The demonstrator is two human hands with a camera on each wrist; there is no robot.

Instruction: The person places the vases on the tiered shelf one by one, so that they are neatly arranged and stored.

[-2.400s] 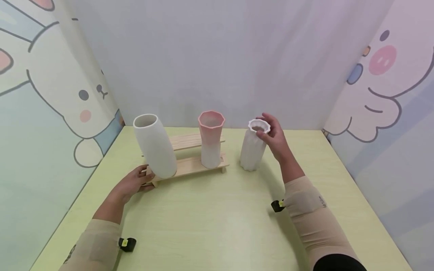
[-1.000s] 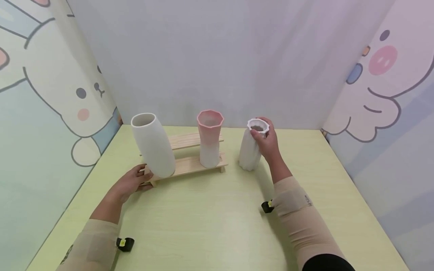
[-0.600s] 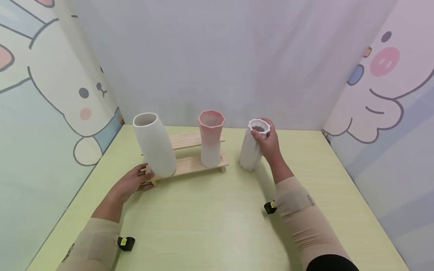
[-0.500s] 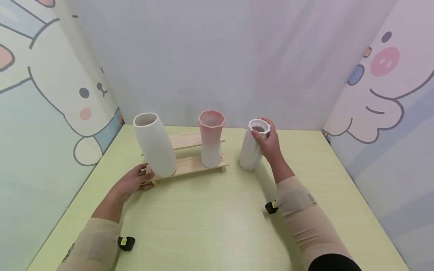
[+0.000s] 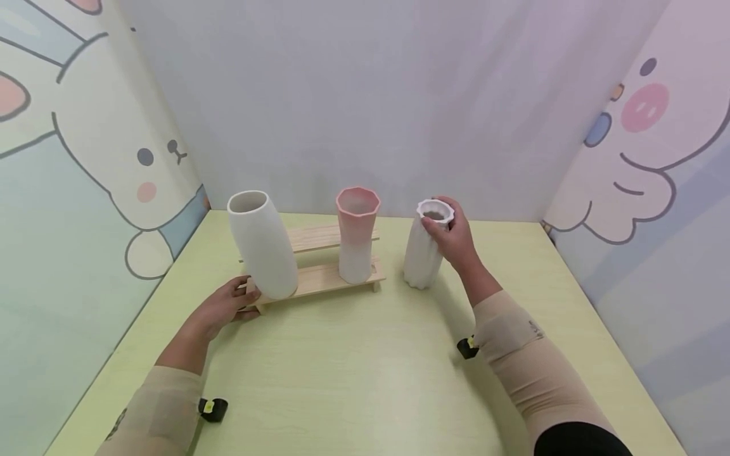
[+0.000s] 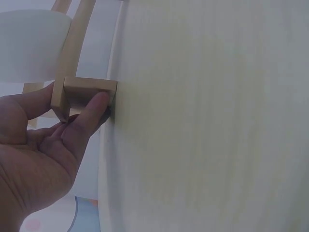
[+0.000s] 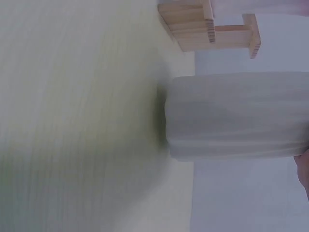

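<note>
My right hand (image 5: 453,234) grips a white ribbed vase (image 5: 421,256) near its scalloped rim, thumb at the front and fingers behind. The vase stands to the right of a two-tier wooden stand (image 5: 319,280); its base shows close at the table in the right wrist view. With thumb and fingers, my left hand (image 5: 224,306) holds the left end of the stand; in the left wrist view a finger lies along the wooden foot (image 6: 89,87). On the lower tier are a tall smooth white vase (image 5: 265,253) at the left and a pink-and-white vase (image 5: 356,237) at the right.
The pale yellow-green table (image 5: 342,367) runs back to a plain light curtain (image 5: 365,95). Cartoon-printed panels flank it on the left (image 5: 85,190) and right (image 5: 656,158). Small black devices hang at both sleeves.
The right hand's fingers have closed round the vase's neck since the oldest frame. Lately the right forearm has swung a little outward; the left hand keeps its place on the stand.
</note>
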